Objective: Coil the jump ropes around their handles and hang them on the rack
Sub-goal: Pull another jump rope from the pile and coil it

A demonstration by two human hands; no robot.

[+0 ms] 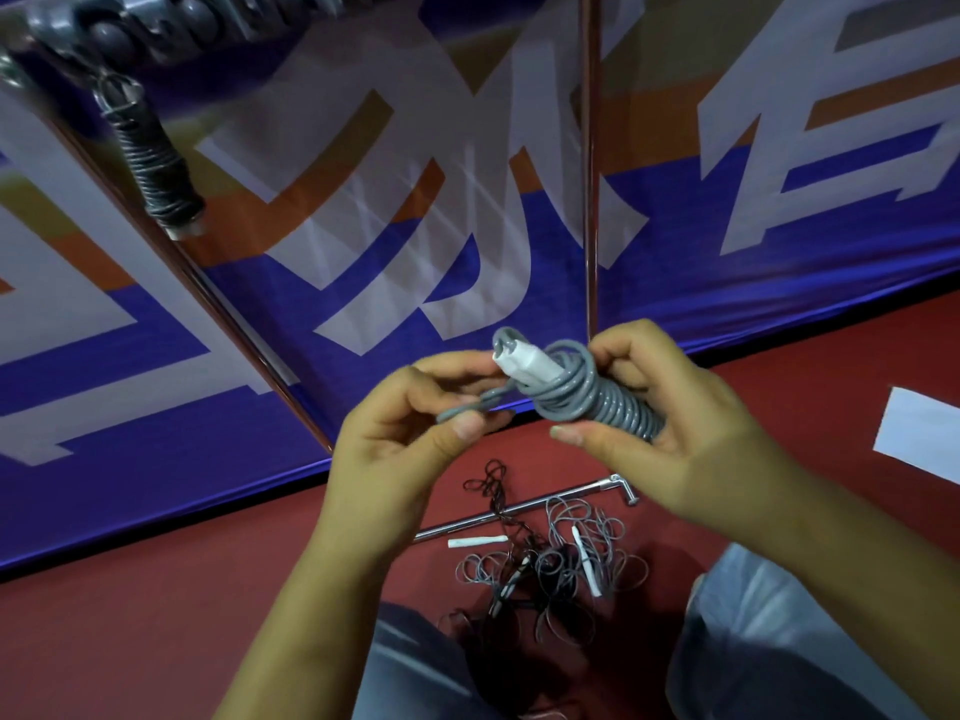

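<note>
- The right hand grips a grey jump rope that is wound in tight coils around its white handles; fingers curl over the far side of the bundle and the thumb lies along its near side.
- The handle ends stick out of the coils up and to the left of that hand, with a small loop of grey cord at their tip.
- The left hand is just beside the right one, level with it, and pinches the loose tail of the same grey cord between thumb and forefinger; the tail runs straight from the pinch into the coils.
- Below both hands, on the red floor, lies a tangled heap of uncoiled ropes, grey and black, with several white handles among the loops.
- A chrome bar with a bent end lies on the floor just beyond that heap, under the right hand.
- Far up and to the left of the left hand, a coiled dark rope hangs from the rack, in front of a blue, orange and white banner.
- Chrome poles stand before the banner.
- Grey trouser legs show at the bottom edge.
</note>
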